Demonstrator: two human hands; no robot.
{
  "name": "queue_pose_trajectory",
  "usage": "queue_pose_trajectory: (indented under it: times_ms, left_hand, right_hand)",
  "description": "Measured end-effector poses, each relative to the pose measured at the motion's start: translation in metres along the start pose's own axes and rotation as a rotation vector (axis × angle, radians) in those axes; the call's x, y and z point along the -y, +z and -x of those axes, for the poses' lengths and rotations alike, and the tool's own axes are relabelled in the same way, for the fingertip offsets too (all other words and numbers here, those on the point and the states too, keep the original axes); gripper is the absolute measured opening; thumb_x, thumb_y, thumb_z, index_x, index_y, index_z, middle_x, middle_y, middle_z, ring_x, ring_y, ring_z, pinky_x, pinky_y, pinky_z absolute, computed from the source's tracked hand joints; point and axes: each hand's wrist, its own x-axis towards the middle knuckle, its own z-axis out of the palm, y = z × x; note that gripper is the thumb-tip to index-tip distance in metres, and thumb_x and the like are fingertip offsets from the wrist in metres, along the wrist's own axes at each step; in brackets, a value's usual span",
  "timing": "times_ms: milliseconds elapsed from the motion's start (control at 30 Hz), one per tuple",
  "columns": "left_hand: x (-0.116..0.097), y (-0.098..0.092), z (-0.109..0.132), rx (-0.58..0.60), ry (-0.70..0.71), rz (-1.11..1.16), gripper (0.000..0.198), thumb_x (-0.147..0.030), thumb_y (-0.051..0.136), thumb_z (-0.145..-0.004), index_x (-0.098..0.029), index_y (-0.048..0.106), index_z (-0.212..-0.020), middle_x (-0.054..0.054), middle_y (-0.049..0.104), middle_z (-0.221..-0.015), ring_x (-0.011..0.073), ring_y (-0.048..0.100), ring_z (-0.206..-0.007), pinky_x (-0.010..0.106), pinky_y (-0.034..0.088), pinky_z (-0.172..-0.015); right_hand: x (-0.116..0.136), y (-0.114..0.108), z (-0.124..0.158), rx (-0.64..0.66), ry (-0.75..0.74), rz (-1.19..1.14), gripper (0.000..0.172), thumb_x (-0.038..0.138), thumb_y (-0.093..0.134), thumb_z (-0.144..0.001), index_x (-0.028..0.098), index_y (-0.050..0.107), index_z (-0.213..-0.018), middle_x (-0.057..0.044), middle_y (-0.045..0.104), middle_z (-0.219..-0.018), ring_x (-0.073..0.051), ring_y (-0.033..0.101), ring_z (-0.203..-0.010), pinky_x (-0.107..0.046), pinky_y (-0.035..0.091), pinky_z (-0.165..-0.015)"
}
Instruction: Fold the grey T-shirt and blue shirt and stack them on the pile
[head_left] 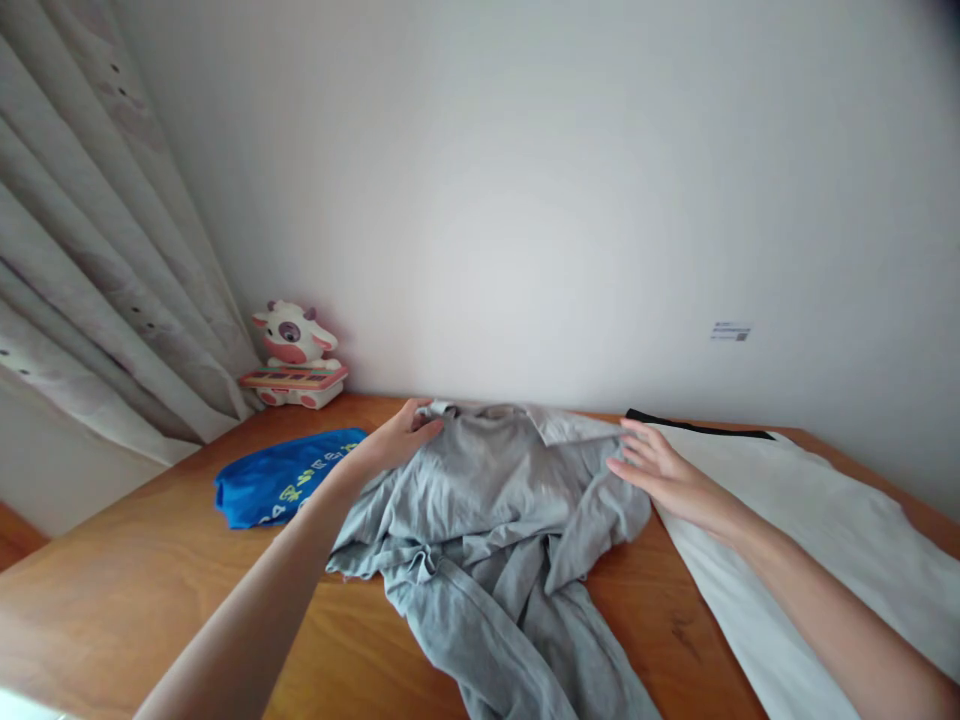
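Grey shirt [487,520] lies crumpled in the middle of the wooden table [112,590], its collar end toward the wall and its lower part trailing off toward the near edge. Left hand [401,435] rests on the shirt's far left corner near the collar, fingers curled over the cloth and thumb on top, pinching the fabric. Right hand [664,470] lies flat and open on the shirt's right edge, fingers spread and pointing left, holding nothing; part of it sits over the white cloth [817,540] that stretches along the right side of the table, touching the shirt. A black strip [697,425] shows at the far end of the white cloth, by the wall. Left of the shirt, just beside the left forearm, lies a blue bag [281,480] with yellow lettering. Farther back in the left corner a cow toy [295,355] stands against the wall, next to the curtain [90,270]. A small label [730,331] is stuck on the wall at right
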Motion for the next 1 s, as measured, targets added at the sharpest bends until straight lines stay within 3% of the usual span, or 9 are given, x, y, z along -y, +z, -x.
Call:
queue_pose_trajectory:
  times_ms: [100, 167, 267, 367, 533, 633, 767, 900, 1000]
  left_hand:
    - [-0.005, 0.020, -0.009, -0.150, 0.154, -0.216, 0.040, -0.034, 0.059, -0.088, -0.018, 0.061, -0.124, 0.014, 0.071, -0.123, 0.0289, 0.064, -0.121, 0.047, 0.049, -0.107]
    - [-0.003, 0.040, 0.015, -0.014, 0.252, -0.276, 0.030, -0.030, 0.054, -0.093, -0.020, 0.064, -0.118, 0.013, 0.070, -0.124, 0.0275, 0.064, -0.121, 0.045, 0.049, -0.107]
    - [0.007, 0.072, 0.068, 0.271, 0.377, -0.338, 0.023, -0.033, 0.054, -0.096, -0.024, 0.070, -0.110, 0.010, 0.070, -0.128, 0.0271, 0.063, -0.122, 0.045, 0.047, -0.109]
    - [0.017, 0.095, 0.104, 0.346, 0.394, -0.380, 0.031, -0.034, 0.056, -0.095, -0.027, 0.067, -0.123, 0.010, 0.062, -0.145, 0.0311, 0.055, -0.135, 0.059, 0.031, -0.120]
    - [0.024, 0.097, 0.106, 0.397, 0.360, -0.309, 0.041, -0.025, 0.063, -0.083, -0.028, 0.067, -0.124, 0.006, 0.059, -0.149, 0.0312, 0.052, -0.139, 0.058, 0.027, -0.123]
    - [0.025, 0.092, 0.104, 0.425, 0.371, -0.281, 0.046, -0.020, 0.062, -0.076, -0.029, 0.068, -0.120, 0.004, 0.058, -0.150, 0.0309, 0.051, -0.141, 0.057, 0.025, -0.124]
    - [0.024, 0.089, 0.106, 0.453, 0.383, -0.254, 0.046, -0.020, 0.063, -0.075, -0.029, 0.068, -0.120, 0.004, 0.058, -0.151, 0.0308, 0.049, -0.143, 0.057, 0.023, -0.125]
    - [0.026, 0.087, 0.100, 0.494, 0.412, -0.244, 0.049, -0.027, 0.067, -0.078, -0.030, 0.064, -0.126, 0.006, 0.060, -0.149, 0.0319, 0.050, -0.141, 0.059, 0.023, -0.124]
    - [0.030, 0.090, 0.092, 0.494, 0.439, -0.244, 0.061, -0.032, 0.072, -0.077, -0.027, 0.056, -0.136, 0.011, 0.057, -0.151, 0.0333, 0.051, -0.140, 0.059, 0.028, -0.121]
  right_hand:
    - [-0.015, 0.009, -0.013, -0.158, -0.151, 0.250, 0.060, 0.064, 0.063, -0.081, 0.030, 0.059, -0.131, -0.012, 0.063, -0.142, -0.030, 0.055, -0.135, -0.049, 0.039, -0.115]
    - [-0.036, 0.017, -0.001, -0.107, -0.151, 0.417, 0.053, 0.062, 0.059, -0.084, 0.026, 0.065, -0.122, -0.013, 0.068, -0.134, -0.033, 0.062, -0.126, -0.049, 0.046, -0.108]
    - [-0.071, 0.036, 0.032, 0.000, -0.074, 0.554, 0.047, 0.068, 0.051, -0.086, 0.025, 0.069, -0.084, -0.011, 0.076, -0.095, -0.032, 0.073, -0.091, -0.045, 0.056, -0.085]
    - [-0.097, 0.054, 0.056, -0.056, -0.033, 0.640, 0.054, 0.073, 0.049, -0.086, 0.023, 0.067, -0.093, -0.013, 0.075, -0.103, -0.032, 0.073, -0.092, -0.043, 0.057, -0.081]
    - [-0.109, 0.060, 0.035, -0.379, -0.093, 0.707, 0.085, 0.073, 0.055, -0.081, 0.013, 0.047, -0.141, -0.024, 0.061, -0.136, -0.040, 0.061, -0.124, -0.048, 0.052, -0.094]
    - [-0.107, 0.054, 0.006, -0.381, -0.107, 0.652, 0.058, 0.059, 0.065, -0.075, 0.020, 0.066, -0.117, -0.017, 0.070, -0.114, -0.039, 0.064, -0.111, -0.047, 0.051, -0.090]
    - [-0.106, 0.037, -0.018, -0.317, -0.043, 0.406, 0.012, 0.039, 0.064, -0.070, 0.027, 0.065, -0.072, -0.003, 0.071, -0.073, -0.026, 0.067, -0.076, -0.037, 0.050, -0.076]
    - [-0.109, -0.016, -0.025, -0.405, 0.056, 0.253, 0.018, 0.042, 0.055, -0.072, 0.026, 0.063, -0.076, -0.001, 0.068, -0.064, -0.023, 0.065, -0.061, -0.034, 0.051, -0.061]
    - [-0.116, -0.068, -0.018, -0.616, 0.175, 0.148, 0.016, 0.042, 0.051, -0.073, 0.027, 0.056, -0.076, -0.005, 0.066, -0.065, -0.025, 0.066, -0.062, -0.037, 0.055, -0.060]
